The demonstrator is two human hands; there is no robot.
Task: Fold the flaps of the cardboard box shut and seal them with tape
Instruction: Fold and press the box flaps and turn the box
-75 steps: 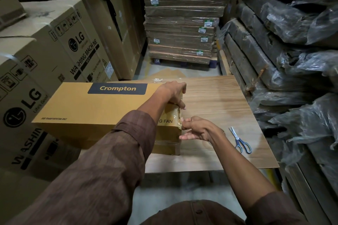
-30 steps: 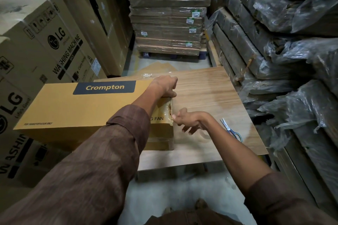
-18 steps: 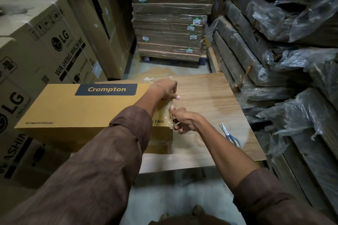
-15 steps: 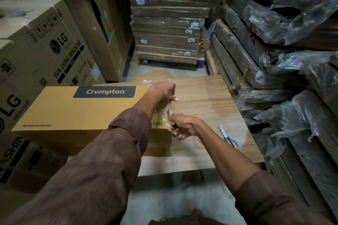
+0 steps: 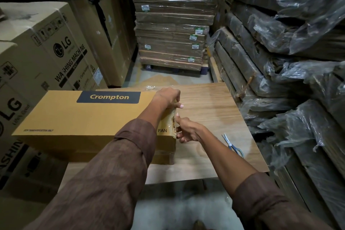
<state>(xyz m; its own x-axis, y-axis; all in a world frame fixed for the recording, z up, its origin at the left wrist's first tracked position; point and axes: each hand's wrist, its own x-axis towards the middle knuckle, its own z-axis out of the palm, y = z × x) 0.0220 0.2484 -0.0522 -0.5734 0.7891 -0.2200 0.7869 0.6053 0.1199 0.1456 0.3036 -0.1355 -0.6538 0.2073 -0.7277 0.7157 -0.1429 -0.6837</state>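
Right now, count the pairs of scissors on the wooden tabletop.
1. The blue-handled scissors lie on the wooden tabletop, right of the right hand; the yellow Crompton cardboard box could hide others.
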